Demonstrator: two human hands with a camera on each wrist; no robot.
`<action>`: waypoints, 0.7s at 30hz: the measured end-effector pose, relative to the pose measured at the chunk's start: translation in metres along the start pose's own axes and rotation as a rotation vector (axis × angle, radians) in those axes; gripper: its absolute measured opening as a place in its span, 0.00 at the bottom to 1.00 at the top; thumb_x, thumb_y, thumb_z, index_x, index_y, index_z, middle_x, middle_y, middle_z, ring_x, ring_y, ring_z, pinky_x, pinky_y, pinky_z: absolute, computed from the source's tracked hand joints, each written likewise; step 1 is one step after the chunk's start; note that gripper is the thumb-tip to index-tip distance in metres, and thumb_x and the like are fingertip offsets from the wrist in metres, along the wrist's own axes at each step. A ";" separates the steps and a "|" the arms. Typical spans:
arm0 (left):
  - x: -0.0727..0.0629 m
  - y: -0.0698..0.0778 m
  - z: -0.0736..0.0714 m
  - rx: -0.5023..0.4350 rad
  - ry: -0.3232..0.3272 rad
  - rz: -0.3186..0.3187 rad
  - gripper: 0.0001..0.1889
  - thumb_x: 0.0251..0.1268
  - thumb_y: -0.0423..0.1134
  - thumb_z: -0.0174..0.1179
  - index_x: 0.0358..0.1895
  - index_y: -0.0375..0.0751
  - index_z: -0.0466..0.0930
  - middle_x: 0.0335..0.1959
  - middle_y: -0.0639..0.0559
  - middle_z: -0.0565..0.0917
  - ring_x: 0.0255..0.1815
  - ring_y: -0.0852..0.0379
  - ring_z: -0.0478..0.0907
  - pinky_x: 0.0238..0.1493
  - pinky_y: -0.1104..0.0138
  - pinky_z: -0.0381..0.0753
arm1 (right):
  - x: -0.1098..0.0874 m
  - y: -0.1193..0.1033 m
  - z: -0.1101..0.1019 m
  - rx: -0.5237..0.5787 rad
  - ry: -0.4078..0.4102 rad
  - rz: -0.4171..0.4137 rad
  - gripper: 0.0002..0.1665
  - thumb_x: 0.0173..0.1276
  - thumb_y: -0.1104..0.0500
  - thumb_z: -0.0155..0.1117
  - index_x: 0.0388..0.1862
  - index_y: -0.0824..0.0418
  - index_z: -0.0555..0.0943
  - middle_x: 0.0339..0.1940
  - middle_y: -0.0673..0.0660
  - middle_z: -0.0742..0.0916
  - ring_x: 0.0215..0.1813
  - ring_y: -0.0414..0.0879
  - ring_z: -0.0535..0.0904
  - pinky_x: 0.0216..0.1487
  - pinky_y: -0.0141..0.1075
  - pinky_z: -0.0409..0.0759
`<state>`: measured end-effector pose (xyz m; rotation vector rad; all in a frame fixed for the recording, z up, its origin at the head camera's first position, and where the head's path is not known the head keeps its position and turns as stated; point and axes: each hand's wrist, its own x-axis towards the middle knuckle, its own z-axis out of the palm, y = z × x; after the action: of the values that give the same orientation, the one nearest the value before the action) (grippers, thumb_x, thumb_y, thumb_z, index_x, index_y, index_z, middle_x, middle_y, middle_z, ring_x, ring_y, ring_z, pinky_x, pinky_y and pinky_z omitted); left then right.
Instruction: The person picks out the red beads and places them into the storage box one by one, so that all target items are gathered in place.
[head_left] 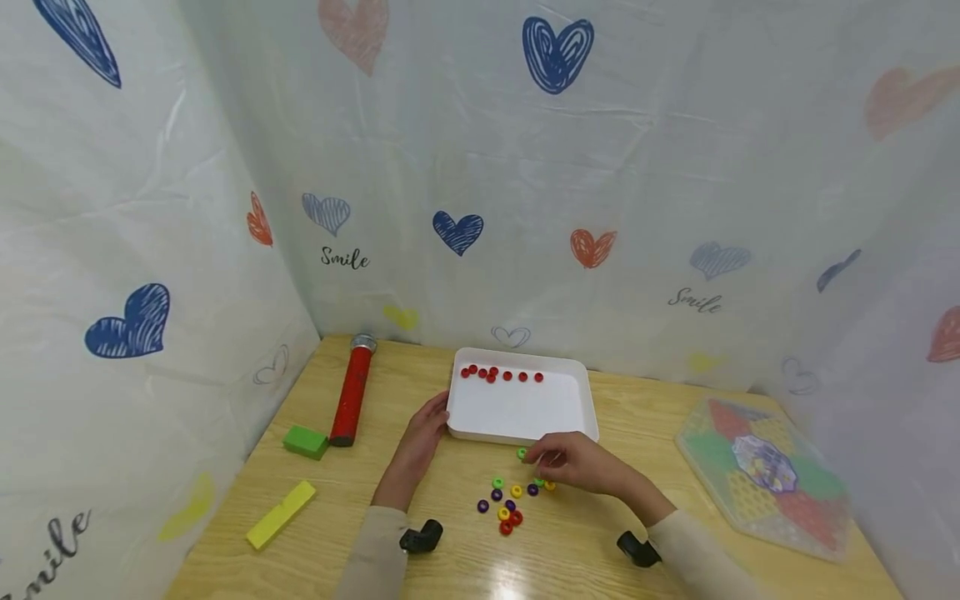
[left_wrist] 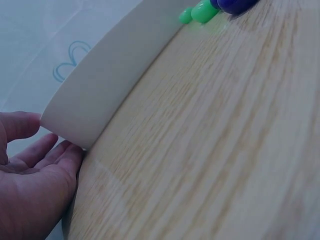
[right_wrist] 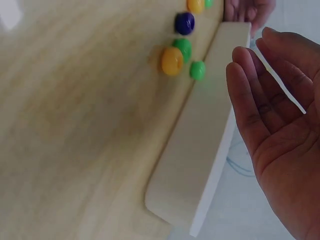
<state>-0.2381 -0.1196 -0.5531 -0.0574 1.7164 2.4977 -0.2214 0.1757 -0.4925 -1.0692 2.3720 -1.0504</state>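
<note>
A white tray (head_left: pixel 517 412) lies at the back middle of the table, with several small red beads (head_left: pixel 507 377) along its far side. My left hand (head_left: pixel 416 442) is at the tray's front left corner. There the thumb (left_wrist: pixel 22 125) meets the rim and the other fingers rest by the outer wall. Just in front of the tray, my right hand (head_left: pixel 581 462) hovers with fingers slightly bent and nothing between them. A green bead (head_left: pixel 522 453) sits by its fingertips. Loose green, purple, yellow and red beads (head_left: pixel 506 527) are scattered nearer me.
To the left lie a red tube with a silvery end (head_left: pixel 351 396), a green block (head_left: pixel 305 442) and a yellow bar (head_left: pixel 281 515). A clear case with colored compartments (head_left: pixel 765 475) lies at the right. White sheeting with hearts (head_left: pixel 457 232) hangs behind the table.
</note>
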 end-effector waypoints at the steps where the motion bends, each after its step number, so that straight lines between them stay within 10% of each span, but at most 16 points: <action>1: 0.000 0.001 0.000 0.003 0.002 0.000 0.26 0.73 0.28 0.42 0.73 0.32 0.56 0.74 0.35 0.58 0.76 0.43 0.53 0.75 0.52 0.51 | -0.001 -0.001 0.003 0.008 -0.010 0.000 0.12 0.67 0.59 0.64 0.49 0.56 0.83 0.45 0.52 0.87 0.42 0.35 0.81 0.43 0.31 0.82; 21: -0.002 0.003 0.002 0.012 0.004 0.004 0.26 0.73 0.28 0.42 0.73 0.31 0.56 0.73 0.34 0.58 0.76 0.42 0.53 0.75 0.51 0.50 | -0.012 -0.013 0.049 0.025 -0.062 -0.056 0.09 0.64 0.62 0.67 0.42 0.53 0.85 0.39 0.44 0.85 0.38 0.30 0.78 0.39 0.27 0.81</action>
<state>-0.2360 -0.1188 -0.5495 -0.0579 1.7338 2.4915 -0.1801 0.1552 -0.5160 -1.1488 2.2868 -1.0479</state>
